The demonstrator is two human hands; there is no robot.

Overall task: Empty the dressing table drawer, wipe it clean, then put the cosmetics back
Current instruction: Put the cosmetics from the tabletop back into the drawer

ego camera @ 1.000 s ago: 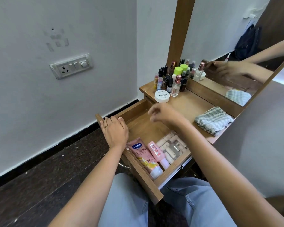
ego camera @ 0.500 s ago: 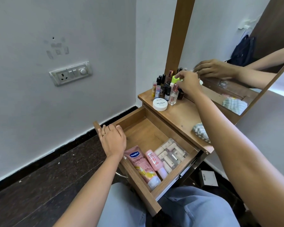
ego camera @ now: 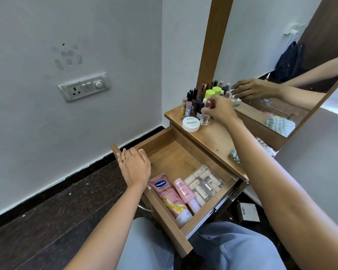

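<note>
My left hand (ego camera: 136,166) rests on the front rim of the open drawer (ego camera: 174,158), fingers relaxed. My right hand (ego camera: 221,111) pinches what appears to be the cap of the clear bottle (ego camera: 205,119), which stands on the tabletop (ego camera: 217,139). The Vaseline tube (ego camera: 169,197), pink bottle (ego camera: 184,192) and clear pouch (ego camera: 203,183) lie in the drawer.

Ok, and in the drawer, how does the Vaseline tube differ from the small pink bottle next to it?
The Vaseline tube is longer and wider than the small pink bottle. The tube carries a blue logo and a gold patch; the bottle shows small print and a red mark. The tube lies along the drawer front, the bottle between it and the clear pouch. Both are pink and lie flat, caps toward the camera.
</note>
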